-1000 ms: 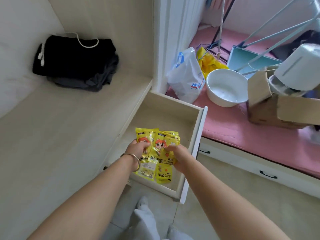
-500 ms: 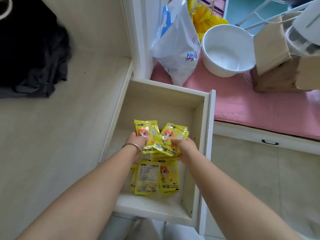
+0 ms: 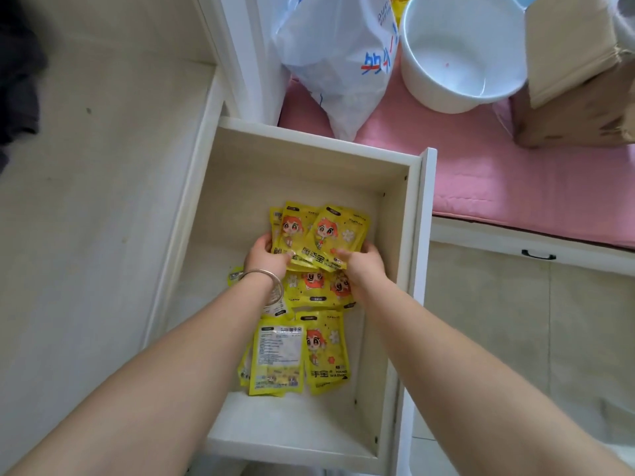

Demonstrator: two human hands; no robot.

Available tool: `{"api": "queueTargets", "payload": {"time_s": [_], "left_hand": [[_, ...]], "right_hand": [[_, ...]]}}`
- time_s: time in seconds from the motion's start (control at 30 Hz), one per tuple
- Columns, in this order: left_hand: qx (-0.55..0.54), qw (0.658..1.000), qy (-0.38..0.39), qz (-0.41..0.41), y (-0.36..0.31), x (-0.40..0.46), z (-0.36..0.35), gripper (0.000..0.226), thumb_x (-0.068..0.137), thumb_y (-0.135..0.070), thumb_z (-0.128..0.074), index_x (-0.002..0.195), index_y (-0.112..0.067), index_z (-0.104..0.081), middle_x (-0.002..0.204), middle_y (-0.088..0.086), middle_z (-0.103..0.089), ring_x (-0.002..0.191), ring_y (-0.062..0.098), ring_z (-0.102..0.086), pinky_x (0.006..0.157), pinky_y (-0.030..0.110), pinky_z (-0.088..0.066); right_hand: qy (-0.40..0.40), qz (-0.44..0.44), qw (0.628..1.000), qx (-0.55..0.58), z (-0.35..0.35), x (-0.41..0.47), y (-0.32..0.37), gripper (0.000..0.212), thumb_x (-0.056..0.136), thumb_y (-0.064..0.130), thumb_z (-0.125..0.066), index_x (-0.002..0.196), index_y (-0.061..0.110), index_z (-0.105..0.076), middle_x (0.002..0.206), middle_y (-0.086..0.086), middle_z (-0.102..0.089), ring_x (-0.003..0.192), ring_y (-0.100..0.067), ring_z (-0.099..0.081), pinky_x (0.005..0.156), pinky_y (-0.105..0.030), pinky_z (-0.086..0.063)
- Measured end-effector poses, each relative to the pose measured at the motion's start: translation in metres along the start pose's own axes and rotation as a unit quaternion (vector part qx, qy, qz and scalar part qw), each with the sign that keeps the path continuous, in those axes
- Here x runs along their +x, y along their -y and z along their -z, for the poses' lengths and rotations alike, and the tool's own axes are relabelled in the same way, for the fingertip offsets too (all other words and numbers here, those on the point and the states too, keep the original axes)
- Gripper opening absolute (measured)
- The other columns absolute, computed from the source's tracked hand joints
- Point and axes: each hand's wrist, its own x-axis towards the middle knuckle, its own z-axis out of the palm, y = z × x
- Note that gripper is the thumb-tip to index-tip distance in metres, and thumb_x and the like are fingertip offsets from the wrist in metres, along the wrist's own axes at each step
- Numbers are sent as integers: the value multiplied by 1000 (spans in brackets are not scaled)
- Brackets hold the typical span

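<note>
Over the drawer (image 3: 417,235), your left hand (image 3: 266,257) and right hand (image 3: 362,266) pinch fanned packets (image 3: 319,231); slack thumbs could scatter them beneath.

Bare drawer (image 3: 395,201) floor beyond packets (image 3: 319,231), seemingly.

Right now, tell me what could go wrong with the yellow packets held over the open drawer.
The held packets are fanned unevenly between the left hand and right hand, so one could slip out. Set down here, they may land askew on the loose packets overlapping in the drawer.
</note>
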Motion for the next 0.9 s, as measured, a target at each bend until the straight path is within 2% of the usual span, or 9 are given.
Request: {"api": "queueTargets", "payload": {"time_s": [0.13,0.23,0.3,0.37,0.47,0.53,0.6,0.77,0.9], "left_hand": [[59,998,-11,-30,-8,-13,6,61,85,-12,-63,141,-21,-39,140,4,-49,122,27,-52,104,38,-43],[96,993,-32,-65,-16,-29,15,52,86,-14,-60,136,-23,-45,140,4,-46,121,23,-51,96,32,-41],[89,991,-37,-90,-20,-43,24,46,86,-12,-59,130,-22,-50,135,3,-51,116,21,-53,94,29,-41],[76,990,-45,-107,-24,-62,34,41,87,-10,-57,126,-20,-53,123,2,-58,108,20,-57,94,30,-46],[80,985,-62,-141,-23,-93,54,35,87,-10,-53,122,-18,-55,96,-1,-61,86,19,-58,85,33,-52],[69,982,-75,-160,-20,-112,68,33,88,-11,-52,120,-18,-56,88,-3,-60,80,18,-57,80,32,-51],[50,980,-101,-166,-16,-130,82,32,88,-12,-53,119,-18,-56,87,-3,-59,81,16,-56,80,27,-47],[-25,970,-195,-141,7,-186,114,32,88,-13,-55,120,-17,-56,91,-3,-59,88,16,-57,83,22,-41],[-63,951,-286,-104,46,-243,130,38,86,-13,-57,123,-14,-54,107,1,-61,101,20,-61,84,20,-40]], "right_hand": [[-12,44,996,-71,7,-19,8,65,90,7,-60,147,15,-29,141,-7,-49,122,-30,-54,100,-42,-47],[-13,85,989,-117,9,-40,13,63,90,7,-58,146,16,-32,144,-7,-44,98,-21,-59,69,-26,-52],[0,109,984,-142,7,-57,16,55,90,10,-58,141,17,-40,140,-5,-47,78,-12,-57,54,-20,-46],[30,123,978,-168,5,-76,20,43,91,12,-56,133,16,-49,129,-4,-56,71,-7,-54,55,-19,-45],[81,140,969,-186,0,-108,23,32,91,13,-55,123,13,-58,107,-4,-64,80,-15,-60,59,-23,-49],[98,162,959,-211,-5,-126,22,30,90,13,-55,119,13,-60,105,-4,-66,85,-19,-62,69,-31,-53],[116,188,944,-245,-10,-142,19,29,89,14,-54,117,14,-61,110,-6,-67,87,-20,-63,71,-33,-52],[176,269,880,-349,-16,-187,7,28,90,17,-53,117,18,-59,106,-2,-64,76,-16,-60,56,-24,-44],[249,326,814,-412,-22,-229,-12,27,89,18,-56,116,18,-59,95,0,-63,76,-17,-60,69,-31,-47]]}}
